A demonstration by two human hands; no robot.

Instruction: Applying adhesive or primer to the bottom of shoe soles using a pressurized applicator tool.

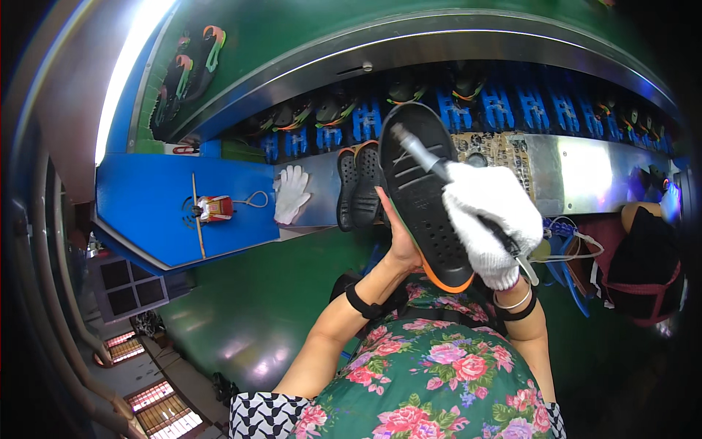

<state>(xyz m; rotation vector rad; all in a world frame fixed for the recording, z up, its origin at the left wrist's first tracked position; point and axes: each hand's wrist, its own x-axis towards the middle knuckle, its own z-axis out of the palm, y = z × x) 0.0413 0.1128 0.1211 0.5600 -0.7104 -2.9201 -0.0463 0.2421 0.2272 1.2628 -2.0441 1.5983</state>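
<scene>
Upright in front of me stands a black shoe sole with orange along its lower edge and rows of small holes. My left hand, bare, is closed on its left side; part of the fingers is hidden behind it. In a white knit glove, my right hand grips a brush with a pale metal collar. The brush tip meets or hovers just over the upper part of the sole; I cannot tell which. A thin tube trails from the handle's lower end.
Two more black soles lie left of mine on the metal ledge, near a loose white glove. A blue board carries a small red container. Blue racks with soles line the back. Another person sits at right.
</scene>
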